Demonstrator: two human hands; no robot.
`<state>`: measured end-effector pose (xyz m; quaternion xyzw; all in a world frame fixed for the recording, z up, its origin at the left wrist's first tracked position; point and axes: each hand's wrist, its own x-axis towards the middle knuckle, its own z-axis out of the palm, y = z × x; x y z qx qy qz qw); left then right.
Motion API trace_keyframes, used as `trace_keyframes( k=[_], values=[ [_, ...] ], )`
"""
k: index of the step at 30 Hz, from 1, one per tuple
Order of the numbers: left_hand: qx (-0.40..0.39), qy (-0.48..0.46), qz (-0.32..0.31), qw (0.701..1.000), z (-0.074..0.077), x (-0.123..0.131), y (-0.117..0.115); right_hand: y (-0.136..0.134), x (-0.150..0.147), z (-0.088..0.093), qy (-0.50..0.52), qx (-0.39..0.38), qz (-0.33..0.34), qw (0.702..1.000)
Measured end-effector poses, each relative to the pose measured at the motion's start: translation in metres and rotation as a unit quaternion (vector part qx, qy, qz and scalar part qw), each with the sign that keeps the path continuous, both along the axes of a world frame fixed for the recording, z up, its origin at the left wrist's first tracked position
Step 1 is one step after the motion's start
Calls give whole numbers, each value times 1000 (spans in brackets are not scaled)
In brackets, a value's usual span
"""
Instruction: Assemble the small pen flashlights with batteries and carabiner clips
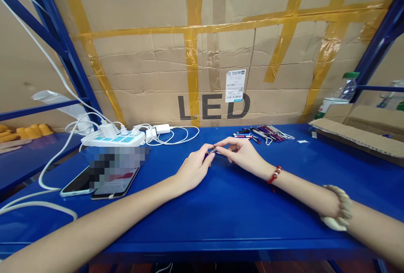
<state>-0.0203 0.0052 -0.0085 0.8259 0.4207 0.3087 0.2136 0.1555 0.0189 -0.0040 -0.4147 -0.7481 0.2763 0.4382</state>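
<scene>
My left hand (193, 168) and my right hand (241, 153) meet at the middle of the blue table (221, 214). Both pinch one small dark pen-like item (211, 152) between their fingertips, just above the tabletop. The left fingers curl round one end, the right fingers hold the other end. A red bead bracelet (275, 174) is on my right wrist and a pale bead bracelet (339, 212) sits further up that arm. A pile of several similar small coloured pens with clips (263, 134) lies behind my right hand.
A white power strip (113, 139) with chargers and white cables (176, 134) lies at the back left. Two phones (104, 182) lie in front of it. An open cardboard box (362, 132) and a water bottle (342, 92) stand at right. A big taped "LED" carton (214, 54) closes the back.
</scene>
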Motion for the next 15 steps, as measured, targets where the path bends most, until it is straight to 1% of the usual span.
trace_keyframes(
  k=[4, 8, 11, 15],
  values=[
    [7, -2, 3, 1000, -1, 0, 1, 1, 1, -2, 5, 17, -8, 1000],
    [12, -17, -8, 1000, -2, 0, 2, 2, 2, -2, 8, 12, 0, 1000],
    [13, -30, -16, 999, -1, 0, 1, 2, 2, -2, 13, 10, -1, 1000],
    [12, -43, -9, 999, 2, 1, -1, -1, 0, 1, 18, 13, -4, 1000]
  ],
)
